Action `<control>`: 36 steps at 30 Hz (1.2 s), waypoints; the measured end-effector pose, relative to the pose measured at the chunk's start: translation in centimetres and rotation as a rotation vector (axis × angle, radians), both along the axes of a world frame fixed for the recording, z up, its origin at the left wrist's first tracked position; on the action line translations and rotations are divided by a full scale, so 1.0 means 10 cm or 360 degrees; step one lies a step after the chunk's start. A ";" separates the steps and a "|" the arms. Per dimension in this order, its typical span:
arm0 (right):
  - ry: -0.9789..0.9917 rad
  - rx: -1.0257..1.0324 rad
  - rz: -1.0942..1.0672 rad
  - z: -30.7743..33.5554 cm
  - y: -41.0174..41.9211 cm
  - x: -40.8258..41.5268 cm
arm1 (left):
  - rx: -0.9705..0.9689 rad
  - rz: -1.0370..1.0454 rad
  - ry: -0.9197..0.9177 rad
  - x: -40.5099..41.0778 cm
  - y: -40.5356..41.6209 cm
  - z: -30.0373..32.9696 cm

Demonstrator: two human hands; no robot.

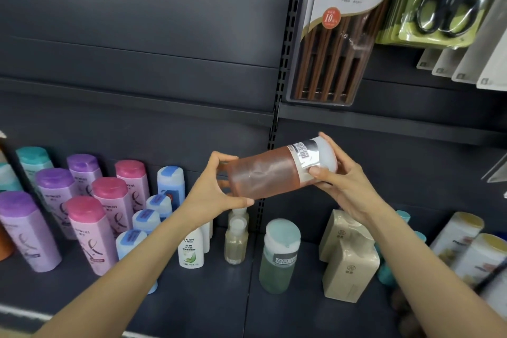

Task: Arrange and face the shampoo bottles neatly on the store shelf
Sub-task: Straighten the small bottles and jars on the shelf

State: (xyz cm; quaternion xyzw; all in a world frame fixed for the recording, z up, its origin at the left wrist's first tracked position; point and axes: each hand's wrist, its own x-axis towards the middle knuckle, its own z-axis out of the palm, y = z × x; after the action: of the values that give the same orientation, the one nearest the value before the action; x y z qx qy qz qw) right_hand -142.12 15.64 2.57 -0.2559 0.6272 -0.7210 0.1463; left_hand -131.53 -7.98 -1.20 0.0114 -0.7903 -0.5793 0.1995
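I hold an amber bottle [264, 173] sideways above the shelf [208, 291], its white cap [326, 155] pointing right. My left hand [219, 189] grips its base, fingers curled round it; my right hand [343, 186] grasps the cap end. The amber liquid fills it up to the label. Below stand a green-filled bottle [278, 258], a pale clear bottle [236, 241], purple and pink bottles [90, 230] in rows at left, and beige cartons [348, 263]. Chopsticks [337, 44] and scissors [447, 8] hang on the dark back panel.
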 end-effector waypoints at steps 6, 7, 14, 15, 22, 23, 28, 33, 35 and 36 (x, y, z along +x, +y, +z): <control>0.0024 0.0163 -0.0150 -0.04 -0.03 -0.03 | -0.0018 -0.0055 -0.0123 -0.02 -0.03 -0.09; 0.0053 0.0216 -0.0185 -0.04 -0.04 -0.03 | -0.0022 -0.0082 -0.0170 -0.03 -0.03 -0.11; 0.0481 0.0635 -0.0412 0.01 -0.18 -0.05 | -0.0142 -0.0062 -0.0357 -0.28 -0.04 -0.41; 0.0518 0.0671 -0.0437 0.01 -0.21 -0.06 | -0.0138 -0.0069 -0.0366 -0.33 -0.05 -0.46; 0.0787 0.1067 -0.0541 -0.15 -0.39 -0.26 | -0.0547 0.0010 -0.0460 -0.58 -0.20 -0.77; 0.0784 0.1100 -0.0523 -0.19 -0.41 -0.29 | -0.0625 0.0009 -0.0483 -0.61 -0.23 -0.83; 0.0734 0.1197 -0.0445 -0.40 -0.47 -0.48 | -0.1022 -0.0030 -0.0613 -0.69 -0.25 -0.99; 0.0817 0.1402 -0.0260 -0.53 -0.55 -0.66 | -0.1204 -0.0053 -0.0679 -0.75 -0.25 -1.06; 0.0836 0.1527 -0.0146 -0.57 -0.57 -0.73 | -0.1207 -0.0079 -0.0710 -0.75 -0.25 -1.08; 0.0857 0.1592 -0.0094 -0.60 -0.58 -0.76 | -0.1219 -0.0101 -0.0727 -0.75 -0.26 -1.08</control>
State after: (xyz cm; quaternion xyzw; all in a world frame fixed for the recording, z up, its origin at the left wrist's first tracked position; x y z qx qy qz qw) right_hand -149.76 9.88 -3.43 -0.3126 0.9143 -0.2493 0.0644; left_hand -139.08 -10.55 -12.05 0.0402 -0.9716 -0.2332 -0.0082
